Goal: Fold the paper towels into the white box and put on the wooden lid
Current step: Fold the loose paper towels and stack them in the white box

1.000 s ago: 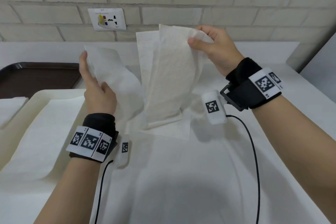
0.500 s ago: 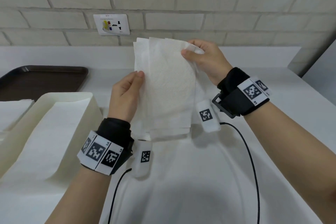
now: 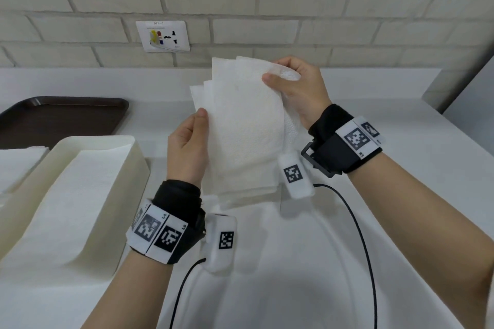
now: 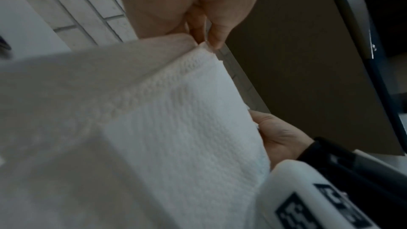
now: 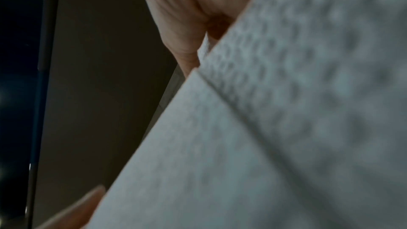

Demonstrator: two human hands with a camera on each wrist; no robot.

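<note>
A folded stack of white paper towels (image 3: 240, 128) stands upright above the white table, held between both hands. My left hand (image 3: 199, 125) grips its left edge, thumb on the front and fingers behind. At the top right corner my right hand (image 3: 280, 75) pinches the stack. The left wrist view shows the embossed paper towels (image 4: 176, 128) with left fingers (image 4: 211, 23) at a corner and the right hand (image 4: 279, 137) beyond. The paper towels (image 5: 264, 128) fill the blurred right wrist view. The white box (image 3: 139, 157) sits left, with a towel sheet (image 3: 80, 195) lying in it. No wooden lid is in view.
A dark brown tray (image 3: 61, 117) lies at the back left by the brick wall, under a wall socket (image 3: 163, 36). More white towels (image 3: 18, 165) lie at the far left edge. Wrist-camera cables (image 3: 358, 235) trail over the white tabletop.
One second ago my left hand held a loose flap out to the left. It has swung that flap onto the stack, and both hands now hold the towels folded together.
</note>
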